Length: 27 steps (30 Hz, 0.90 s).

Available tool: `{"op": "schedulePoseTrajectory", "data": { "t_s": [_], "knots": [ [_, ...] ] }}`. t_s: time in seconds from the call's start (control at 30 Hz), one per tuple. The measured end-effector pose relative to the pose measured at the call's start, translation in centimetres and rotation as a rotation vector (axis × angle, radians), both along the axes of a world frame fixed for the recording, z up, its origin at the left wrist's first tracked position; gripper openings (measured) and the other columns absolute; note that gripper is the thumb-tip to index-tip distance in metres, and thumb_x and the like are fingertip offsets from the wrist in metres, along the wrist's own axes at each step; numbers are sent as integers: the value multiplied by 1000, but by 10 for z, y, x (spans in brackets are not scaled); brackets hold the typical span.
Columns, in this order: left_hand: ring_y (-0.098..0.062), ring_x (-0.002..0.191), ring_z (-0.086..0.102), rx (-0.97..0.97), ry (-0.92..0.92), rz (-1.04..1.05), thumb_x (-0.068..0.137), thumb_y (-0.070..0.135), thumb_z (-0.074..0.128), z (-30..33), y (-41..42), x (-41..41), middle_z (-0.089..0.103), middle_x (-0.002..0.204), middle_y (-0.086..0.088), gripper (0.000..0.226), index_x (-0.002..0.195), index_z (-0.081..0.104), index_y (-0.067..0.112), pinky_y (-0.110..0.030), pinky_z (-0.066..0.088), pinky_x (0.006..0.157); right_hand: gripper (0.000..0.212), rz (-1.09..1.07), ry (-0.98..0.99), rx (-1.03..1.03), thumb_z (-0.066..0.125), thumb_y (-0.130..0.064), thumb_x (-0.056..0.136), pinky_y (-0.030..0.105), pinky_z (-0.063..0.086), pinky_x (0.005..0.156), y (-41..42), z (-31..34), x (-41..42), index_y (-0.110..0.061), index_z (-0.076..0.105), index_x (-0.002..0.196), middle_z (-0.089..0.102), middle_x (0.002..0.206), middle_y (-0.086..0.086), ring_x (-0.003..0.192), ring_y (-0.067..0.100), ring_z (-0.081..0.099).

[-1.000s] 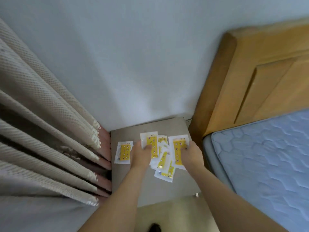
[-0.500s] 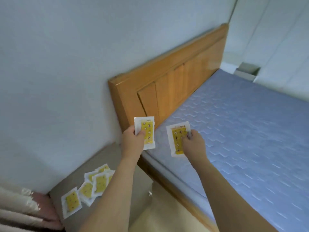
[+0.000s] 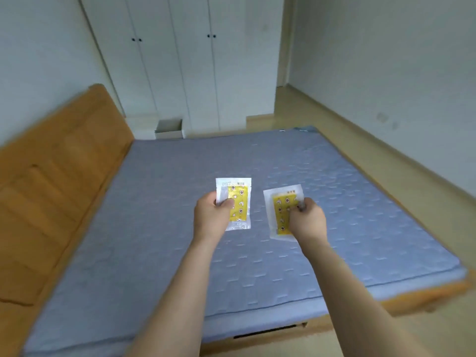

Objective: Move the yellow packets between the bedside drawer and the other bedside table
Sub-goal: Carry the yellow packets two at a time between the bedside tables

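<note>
Left hand (image 3: 211,217) and right hand (image 3: 307,219) each pinch one yellow packet (image 3: 238,204) upright

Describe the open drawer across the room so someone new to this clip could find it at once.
Start at the blue mattress and follow the wooden headboard to its far end. There, against the white wardrobe, stands a white bedside table. The drawer juts out from it toward the right, the only open thing among shut white doors.

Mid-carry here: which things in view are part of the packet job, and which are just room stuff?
Job:
left hand holding a yellow packet
right hand holding a second yellow packet
open white drawer across the bed

Not job:
blue mattress
wooden headboard
white wardrobe
</note>
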<state>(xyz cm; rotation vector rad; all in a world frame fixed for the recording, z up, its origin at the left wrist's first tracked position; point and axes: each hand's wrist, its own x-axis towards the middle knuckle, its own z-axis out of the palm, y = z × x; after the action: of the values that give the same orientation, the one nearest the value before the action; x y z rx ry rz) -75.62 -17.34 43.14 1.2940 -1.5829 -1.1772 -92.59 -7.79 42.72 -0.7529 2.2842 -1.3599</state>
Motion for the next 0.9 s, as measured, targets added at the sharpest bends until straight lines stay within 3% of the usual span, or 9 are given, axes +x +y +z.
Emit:
{"op": "schedulePoseTrajectory", "data": {
  "t_s": [0.1,0.23,0.4,0.7,0.8,0.9],
  "knots": [
    [-24,72,66,-13,9,-197,85,13,64,0,42,-138,74,83,-3,6,87,70,13,-33,53,67,12,-195,-7,-46,38,-5,88,27,29,47,71,3,-121,-6,46,79,48,71,5,57,19,39],
    [-12,69,68,-5,24,-405,85,12,64,2,107,-293,73,77,11,11,83,71,20,-28,51,65,14,-436,-17,-60,39,-8,89,27,30,48,169,7,-242,-10,46,77,48,71,1,57,15,40],
    [-18,78,72,-22,-32,-612,85,15,65,5,169,-442,75,83,8,6,85,71,15,-39,57,72,18,-658,-26,-109,41,-8,89,27,31,49,244,11,-358,-14,43,72,46,67,-3,55,14,38],
    [-19,77,72,-9,3,-730,85,16,66,-15,199,-678,75,79,9,7,82,72,19,-36,56,70,16,-772,-28,-119,42,-10,90,26,31,49,286,-5,-572,-12,45,75,48,70,-2,56,14,40],
    [-20,71,69,9,6,-766,84,15,67,-8,203,-767,74,76,6,5,82,72,15,-35,55,65,13,-830,-4,-87,42,-12,91,27,33,51,298,7,-657,-3,50,86,51,76,2,61,17,42],
    [-17,52,49,25,31,-801,82,13,66,6,217,-857,59,52,12,13,70,64,10,-25,40,52,16,-864,30,-90,43,-12,92,28,35,53,319,23,-735,-1,53,91,54,80,4,66,19,45]
  ]
}}
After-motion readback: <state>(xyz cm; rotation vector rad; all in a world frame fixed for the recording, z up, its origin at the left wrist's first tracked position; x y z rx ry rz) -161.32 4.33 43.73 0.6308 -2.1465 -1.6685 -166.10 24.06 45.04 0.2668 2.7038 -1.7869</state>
